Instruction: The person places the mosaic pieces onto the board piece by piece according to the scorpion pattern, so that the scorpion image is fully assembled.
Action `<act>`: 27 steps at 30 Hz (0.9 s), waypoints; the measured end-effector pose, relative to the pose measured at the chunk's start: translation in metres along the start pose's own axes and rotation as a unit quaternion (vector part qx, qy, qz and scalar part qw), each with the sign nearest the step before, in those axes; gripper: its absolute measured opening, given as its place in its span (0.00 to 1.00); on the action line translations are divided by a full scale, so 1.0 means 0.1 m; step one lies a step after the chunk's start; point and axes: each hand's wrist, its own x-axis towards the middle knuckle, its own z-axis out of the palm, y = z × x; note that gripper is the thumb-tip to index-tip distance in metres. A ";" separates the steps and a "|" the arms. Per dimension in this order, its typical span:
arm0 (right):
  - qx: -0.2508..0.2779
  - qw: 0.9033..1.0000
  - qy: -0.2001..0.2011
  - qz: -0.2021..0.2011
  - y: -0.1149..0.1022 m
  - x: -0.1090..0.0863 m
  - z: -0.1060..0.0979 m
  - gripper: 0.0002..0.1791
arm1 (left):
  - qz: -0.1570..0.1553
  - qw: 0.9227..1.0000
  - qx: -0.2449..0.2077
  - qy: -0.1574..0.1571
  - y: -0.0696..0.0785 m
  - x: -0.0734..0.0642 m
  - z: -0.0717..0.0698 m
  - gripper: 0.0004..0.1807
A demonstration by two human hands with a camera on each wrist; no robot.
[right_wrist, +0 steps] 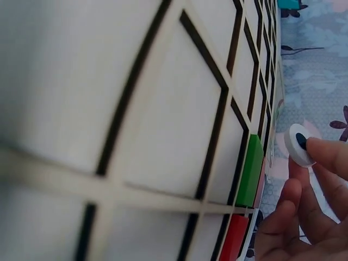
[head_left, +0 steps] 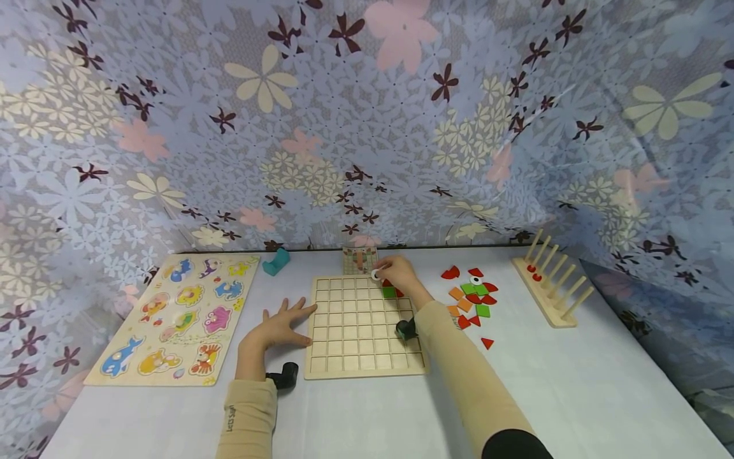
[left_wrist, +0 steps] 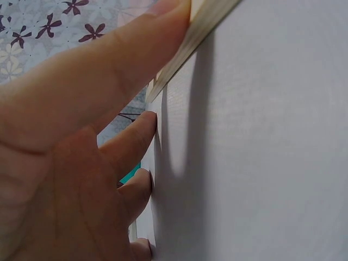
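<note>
A wooden grid board lies flat on the table in front of me. Between thumb and fingers, my right hand pinches a round white eye piece with a black spot, held above the board's far edge. Below that hand, a green block and a red piece sit in the board's cells. My left hand has its fingers spread, with fingertips at the board's left edge; the thumb touches the rim in the left wrist view.
Loose red, green and orange pieces are scattered right of the board, another eye piece among them. Behind the board is a pattern card. An animal puzzle and teal block lie left; a peg rack stands far right.
</note>
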 end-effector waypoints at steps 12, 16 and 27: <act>-0.077 0.997 0.029 0.008 -0.01 -0.02 0.05 0.08 | 0.002 1.000 -0.001 0.000 -0.02 0.01 0.01 0.45; -0.121 0.992 0.025 -0.001 -0.03 -0.02 0.08 0.07 | 0.002 1.000 -0.003 -0.004 -0.02 0.01 0.00 0.45; -0.236 0.971 0.016 0.022 -0.12 -0.03 0.09 0.09 | 0.004 1.000 -0.001 -0.004 -0.03 0.02 0.00 0.45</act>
